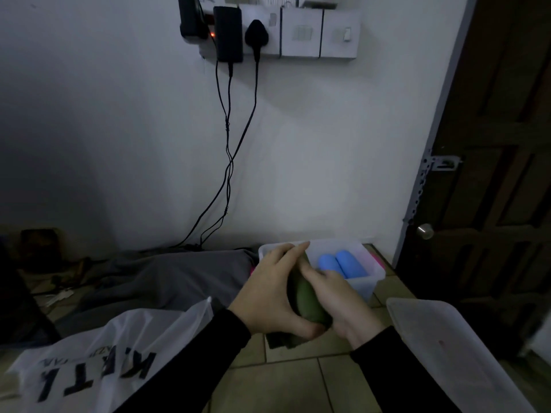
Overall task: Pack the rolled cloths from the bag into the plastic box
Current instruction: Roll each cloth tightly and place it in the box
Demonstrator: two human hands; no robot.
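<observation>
Currently both hands, left (269, 289) and right (343, 305), grasp 1 green rolled cloth (307, 296) above the floor, near the plastic box (365, 283) holding 2 blue rolls (340, 263); bag (98, 356) lies left.

Tiled floor (286, 380), beige-green, dimly lit, as I see it from the head camera: toward its far edge by the wall I count one clear plastic box (365, 283) standing on the tiles, with a grey cloth (179, 278) spread flat just to its left. At the near left lies a white plastic bag (98, 362) with dark lettering; at the near right, a translucent lid (456, 350), lying well apart from the bag. Black cables (205, 231) drop down the wall and reach the floor's far edge behind the grey cloth, and the far left corner holds dark clutter I cannot identify.
</observation>
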